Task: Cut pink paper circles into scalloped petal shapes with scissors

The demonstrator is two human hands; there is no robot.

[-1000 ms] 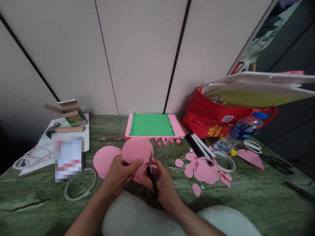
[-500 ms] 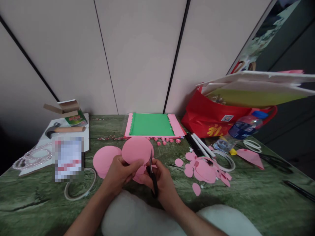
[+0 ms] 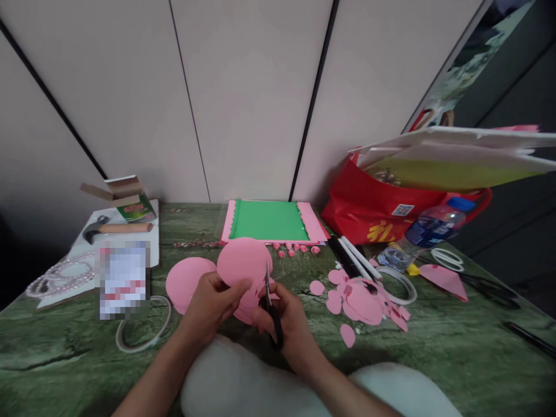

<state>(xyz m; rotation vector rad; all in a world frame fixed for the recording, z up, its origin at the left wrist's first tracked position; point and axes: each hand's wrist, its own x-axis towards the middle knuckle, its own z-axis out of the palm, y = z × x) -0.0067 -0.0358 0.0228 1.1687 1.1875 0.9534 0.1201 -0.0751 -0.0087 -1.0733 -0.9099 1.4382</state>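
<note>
My left hand (image 3: 212, 307) pinches the lower edge of a pink paper disc (image 3: 243, 262) and holds it upright over the green table (image 3: 434, 359). My right hand (image 3: 289, 324) grips black-handled scissors (image 3: 270, 301), their blades pointing up into the disc's right edge. A second pink disc (image 3: 186, 281) lies flat just left of my left hand. More pink paper shows behind my fingers, below the held disc.
Pink cut-outs (image 3: 360, 301) and tape rings (image 3: 397, 284) lie to the right, with pens, a water bottle (image 3: 428, 231) and a red bag (image 3: 373, 208) behind. Green and pink sheets (image 3: 269, 220) lie at the back. A hammer (image 3: 113, 229), beads and a tape loop (image 3: 143, 330) lie left.
My hands, the disc and the scissors have stayed almost where they were; the scissors have shifted only slightly along the disc's edge.
</note>
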